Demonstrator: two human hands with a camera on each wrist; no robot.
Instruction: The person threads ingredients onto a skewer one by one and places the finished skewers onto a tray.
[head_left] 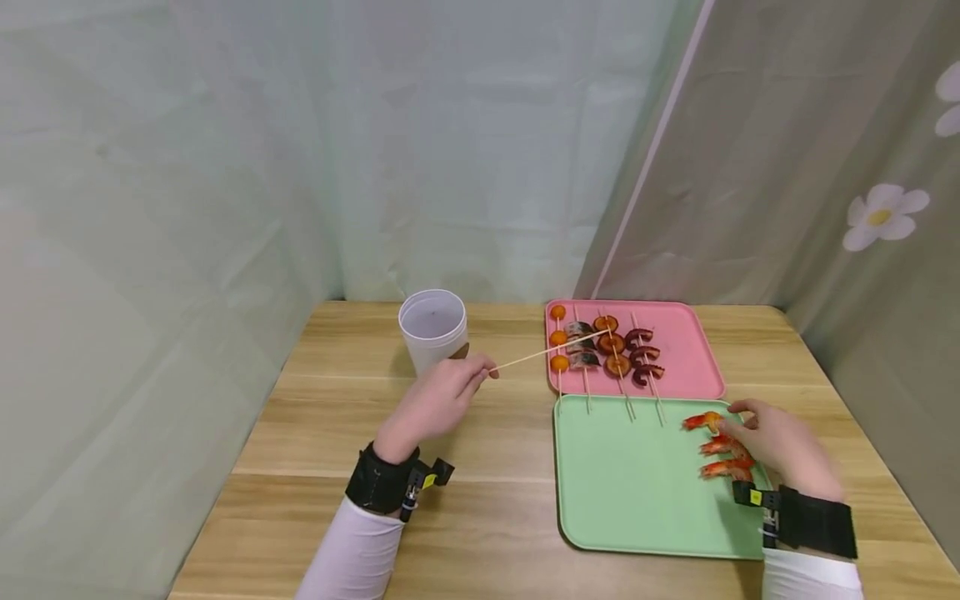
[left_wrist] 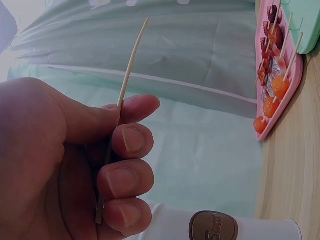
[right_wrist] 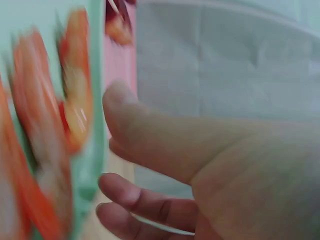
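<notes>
My left hand (head_left: 438,398) grips a thin wooden skewer (head_left: 542,356) near one end; its pointed end reaches right, overlapping the food skewers in the head view. Curled fingers (left_wrist: 125,181) press the stick against the palm in the left wrist view. Over the right side of a green tray (head_left: 630,492), my right hand (head_left: 787,446) hovers with thumb and fingers apart, beside several cooked orange-red shrimp (head_left: 726,470). The right wrist view, blurred, has nothing between the thumb (right_wrist: 120,107) and the fingers. The nearest shrimp (right_wrist: 76,85) lies just left of that thumb.
Behind the green tray, a pink tray (head_left: 688,354) bears several loaded skewers: orange balls (head_left: 558,338), silvery fish pieces (head_left: 582,358), mushroom slices (head_left: 617,365) and dark tentacle pieces (head_left: 645,354). Their sticks extend over the green tray. A white cup (head_left: 433,335) stands behind my left hand. Curtains enclose the wooden table.
</notes>
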